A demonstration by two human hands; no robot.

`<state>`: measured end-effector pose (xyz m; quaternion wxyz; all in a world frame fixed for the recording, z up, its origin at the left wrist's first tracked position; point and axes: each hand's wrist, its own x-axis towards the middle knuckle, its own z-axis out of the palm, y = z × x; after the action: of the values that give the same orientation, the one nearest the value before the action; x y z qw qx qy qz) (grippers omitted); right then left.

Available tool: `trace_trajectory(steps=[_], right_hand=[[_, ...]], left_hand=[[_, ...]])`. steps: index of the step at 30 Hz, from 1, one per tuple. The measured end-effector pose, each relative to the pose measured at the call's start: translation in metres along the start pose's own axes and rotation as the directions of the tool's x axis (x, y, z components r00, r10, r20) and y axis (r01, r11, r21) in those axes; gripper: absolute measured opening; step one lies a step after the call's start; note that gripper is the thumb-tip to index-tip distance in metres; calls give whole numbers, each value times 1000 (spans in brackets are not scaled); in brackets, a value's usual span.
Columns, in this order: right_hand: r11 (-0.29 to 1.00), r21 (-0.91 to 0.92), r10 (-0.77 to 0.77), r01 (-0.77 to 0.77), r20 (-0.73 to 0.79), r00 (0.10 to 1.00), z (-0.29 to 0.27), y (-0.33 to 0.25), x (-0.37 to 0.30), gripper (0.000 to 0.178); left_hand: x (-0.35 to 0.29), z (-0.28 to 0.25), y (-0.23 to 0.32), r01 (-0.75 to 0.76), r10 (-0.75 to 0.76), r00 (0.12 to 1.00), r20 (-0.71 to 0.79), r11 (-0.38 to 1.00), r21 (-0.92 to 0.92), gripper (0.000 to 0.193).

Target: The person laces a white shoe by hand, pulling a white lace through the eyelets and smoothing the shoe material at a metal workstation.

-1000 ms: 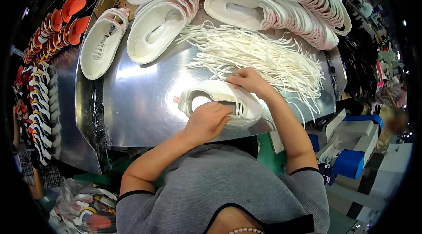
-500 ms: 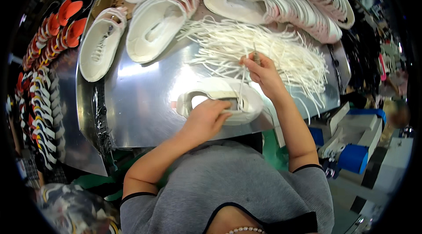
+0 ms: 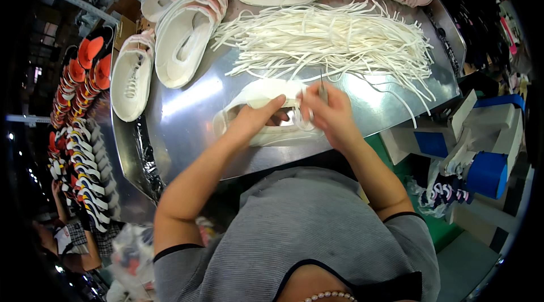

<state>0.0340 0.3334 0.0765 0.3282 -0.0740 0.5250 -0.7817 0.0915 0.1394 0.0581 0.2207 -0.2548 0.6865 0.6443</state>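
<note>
One white shoe (image 3: 258,115) lies on its side on the metal table (image 3: 187,132), and I judge its lacing barely begun. My left hand (image 3: 258,120) grips its opening, fingers curled over the edge, while my right hand (image 3: 331,115) pinches a white lace (image 3: 309,117) at the eyelets. Beyond the shoe waits the pile of loose laces (image 3: 334,38), then rows of unlaced shoes (image 3: 187,41); plenty left.

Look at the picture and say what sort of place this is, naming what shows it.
Probably a shoe factory's lacing station. A heap of loose white laces lies on a metal worktable, rows of unlaced white shoes line its far edge, and both hands work on one white shoe.
</note>
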Motion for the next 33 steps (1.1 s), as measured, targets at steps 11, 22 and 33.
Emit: trace_trajectory(steps=[11, 22, 33], right_hand=[[965, -256, -53, 49, -10, 999, -15, 54, -9, 19], [877, -472, 144, -89, 82, 986, -18, 25, -26, 21], [837, -538, 174, -96, 97, 980, -21, 24, -23, 22]], left_hand=[[-20, 32, -12, -295, 278, 920, -277, 955, -21, 21], [-25, 38, -12, -352, 347, 885, -311, 935, 42, 15], [-23, 39, -15, -309, 271, 905, -330, 948, -69, 28]])
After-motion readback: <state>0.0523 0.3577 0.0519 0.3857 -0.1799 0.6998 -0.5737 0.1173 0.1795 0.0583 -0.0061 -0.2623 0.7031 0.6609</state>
